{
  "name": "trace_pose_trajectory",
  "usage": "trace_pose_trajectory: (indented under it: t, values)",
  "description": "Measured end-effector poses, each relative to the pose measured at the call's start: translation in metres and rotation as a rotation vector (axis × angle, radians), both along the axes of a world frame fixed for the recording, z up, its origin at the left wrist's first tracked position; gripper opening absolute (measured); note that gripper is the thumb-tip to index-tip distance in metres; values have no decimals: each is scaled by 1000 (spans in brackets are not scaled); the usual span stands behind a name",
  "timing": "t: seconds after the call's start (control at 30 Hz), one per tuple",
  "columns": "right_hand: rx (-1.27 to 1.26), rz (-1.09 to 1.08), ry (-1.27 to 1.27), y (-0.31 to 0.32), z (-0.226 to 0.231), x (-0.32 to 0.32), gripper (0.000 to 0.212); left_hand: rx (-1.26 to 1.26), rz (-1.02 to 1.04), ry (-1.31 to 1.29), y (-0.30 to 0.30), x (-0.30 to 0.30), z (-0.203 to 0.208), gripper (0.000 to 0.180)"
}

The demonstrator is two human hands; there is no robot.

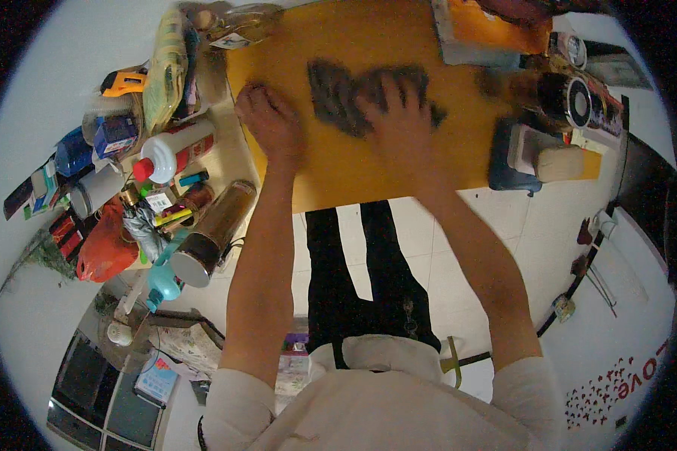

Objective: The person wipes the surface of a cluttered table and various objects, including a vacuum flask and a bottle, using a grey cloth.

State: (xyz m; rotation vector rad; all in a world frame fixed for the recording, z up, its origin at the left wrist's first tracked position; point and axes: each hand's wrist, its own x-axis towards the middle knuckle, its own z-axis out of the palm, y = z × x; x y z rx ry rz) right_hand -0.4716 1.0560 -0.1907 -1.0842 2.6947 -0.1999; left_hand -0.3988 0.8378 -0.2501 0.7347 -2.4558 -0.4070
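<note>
A dark, crumpled cloth (335,96) lies on the yellow-brown tabletop (338,169), blurred by motion. My right hand (401,120) presses down on its right part, with the fingers bent over the fabric and somewhat apart. Near the table's left edge rests my left hand (269,124), its fingers curled in. The inside of that hand is hidden, so I cannot tell if anything is in it.
To the left, a crowded side surface holds a white bottle with a red cap (158,159), a brown cylindrical container (214,233) and a red plastic bag (107,244). On the right stand a dark cylinder (553,98), a small blue tray (508,165) and an orange box (496,30).
</note>
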Motion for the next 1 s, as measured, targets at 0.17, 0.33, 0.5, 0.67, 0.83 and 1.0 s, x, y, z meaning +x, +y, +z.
trace_pose_trajectory:
  t: [0.17,0.33,0.5,0.67,0.83,1.0]
  values:
    - [94,113,-294,129,36,131,53,129,1,3,4,-3,7,26]
    - [-164,-190,-267,156,75,99,63,114,-1,-9,8,-4,13,26]
    - [-209,-438,83,108,73,20,60,61,16,-36,9,-4,11,25]
    - [75,-441,188,69,27,-15,64,67,-11,-23,2,-4,2,24]
    - [85,-256,108,77,0,9,55,85,2,-46,6,-11,13,22]
    - [-78,-150,-225,84,39,43,53,25,5,-78,2,-3,7,22]
